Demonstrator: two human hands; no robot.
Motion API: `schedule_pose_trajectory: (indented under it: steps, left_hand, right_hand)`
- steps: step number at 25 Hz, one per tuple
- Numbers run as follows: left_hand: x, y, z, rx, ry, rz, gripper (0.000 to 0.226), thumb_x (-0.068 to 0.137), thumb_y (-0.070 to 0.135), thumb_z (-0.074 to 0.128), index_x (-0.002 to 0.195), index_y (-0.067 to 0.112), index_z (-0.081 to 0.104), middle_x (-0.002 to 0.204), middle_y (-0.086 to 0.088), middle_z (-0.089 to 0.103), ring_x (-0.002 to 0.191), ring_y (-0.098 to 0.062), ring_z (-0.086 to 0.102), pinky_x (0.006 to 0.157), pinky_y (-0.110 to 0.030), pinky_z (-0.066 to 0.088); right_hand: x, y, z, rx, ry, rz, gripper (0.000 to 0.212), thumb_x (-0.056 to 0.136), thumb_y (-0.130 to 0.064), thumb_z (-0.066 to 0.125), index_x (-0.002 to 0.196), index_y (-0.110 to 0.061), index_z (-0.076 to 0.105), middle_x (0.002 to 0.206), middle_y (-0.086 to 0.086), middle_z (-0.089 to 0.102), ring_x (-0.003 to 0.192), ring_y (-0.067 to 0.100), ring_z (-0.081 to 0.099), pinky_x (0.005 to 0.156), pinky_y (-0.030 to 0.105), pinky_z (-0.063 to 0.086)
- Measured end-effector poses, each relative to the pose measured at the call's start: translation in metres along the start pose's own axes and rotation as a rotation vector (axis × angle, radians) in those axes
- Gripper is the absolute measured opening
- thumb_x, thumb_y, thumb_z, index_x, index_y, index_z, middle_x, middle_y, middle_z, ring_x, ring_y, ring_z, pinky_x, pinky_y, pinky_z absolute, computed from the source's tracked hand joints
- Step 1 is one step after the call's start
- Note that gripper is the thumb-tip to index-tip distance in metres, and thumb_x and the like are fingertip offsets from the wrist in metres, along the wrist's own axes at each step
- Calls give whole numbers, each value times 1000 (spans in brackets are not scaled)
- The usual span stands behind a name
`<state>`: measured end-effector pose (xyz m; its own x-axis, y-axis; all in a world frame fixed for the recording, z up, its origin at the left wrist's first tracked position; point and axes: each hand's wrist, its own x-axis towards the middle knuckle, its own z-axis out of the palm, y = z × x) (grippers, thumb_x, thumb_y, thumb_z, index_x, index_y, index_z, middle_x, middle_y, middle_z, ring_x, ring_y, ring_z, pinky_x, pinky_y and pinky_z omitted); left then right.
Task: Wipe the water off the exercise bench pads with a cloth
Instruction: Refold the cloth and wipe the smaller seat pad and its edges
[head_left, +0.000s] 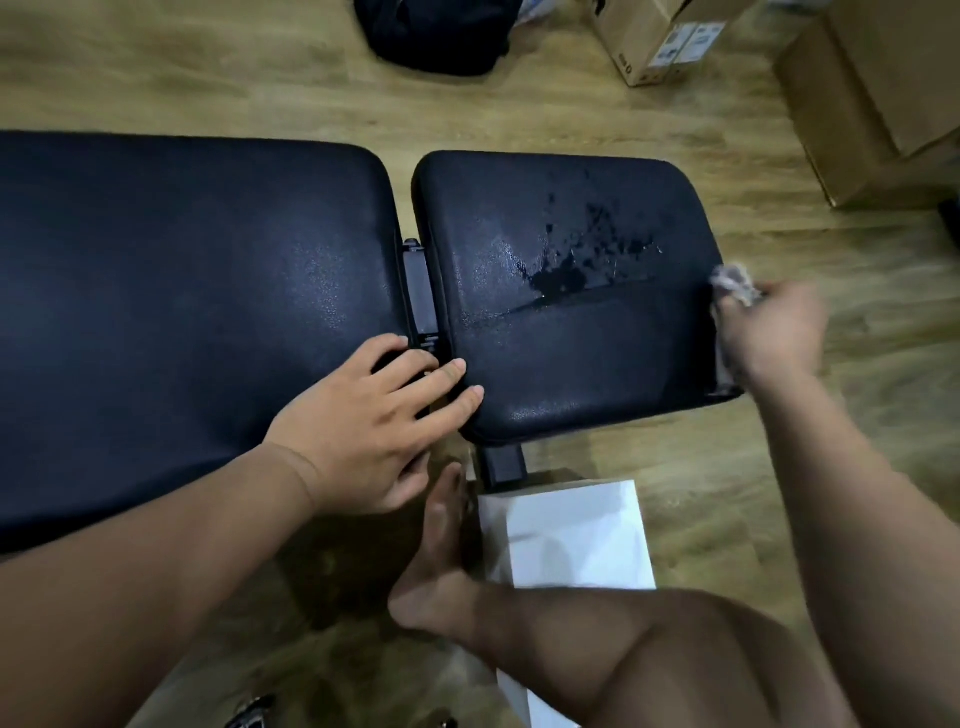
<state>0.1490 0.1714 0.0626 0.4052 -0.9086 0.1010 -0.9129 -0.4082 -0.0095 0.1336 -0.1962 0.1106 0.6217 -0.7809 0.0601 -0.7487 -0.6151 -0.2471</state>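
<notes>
A black exercise bench lies across the view with a long back pad (182, 291) on the left and a shorter seat pad (561, 353) on the right. A splash of water (566, 270) with scattered drops sits on the middle of the seat pad. My left hand (374, 415) rests flat with fingers spread over the gap between the two pads. My right hand (774, 332), blurred, is at the right edge of the seat pad and grips a bunched grey cloth (735, 283).
The bench's black hinge bracket (418, 291) shows in the gap. My bare foot (441, 545) and knee are on the wood floor beside a white box (571, 535). Cardboard boxes (872, 98) stand at the far right, a black bag (436, 31) at the top.
</notes>
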Motion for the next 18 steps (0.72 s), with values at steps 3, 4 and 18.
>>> schedule_pose_trajectory:
  steps: [3,4,18]
  left_hand:
    - [0,0,0,-13,2,0,65,80,41,55,139,13,52,138,-17,55,115,-38,56,103,-55,37]
    - [0,0,0,-11,1,-3,66,79,42,55,138,13,52,137,-17,56,115,-38,56,103,-55,37]
    - [0,0,2,-29,26,1,66,77,38,57,138,13,52,137,-17,56,113,-37,57,102,-54,38]
  right_hand:
    - [-19,-27,-2,95,-24,14,33,79,-37,56,89,-8,70,80,17,70,77,38,67,67,38,52]
    - [-45,-49,4,113,-36,-87,30,78,-34,56,88,-11,71,78,16,70,75,37,67,66,38,52]
    - [1,-20,-1,55,61,109,42,72,-41,51,93,-9,69,85,17,70,83,38,67,76,44,56]
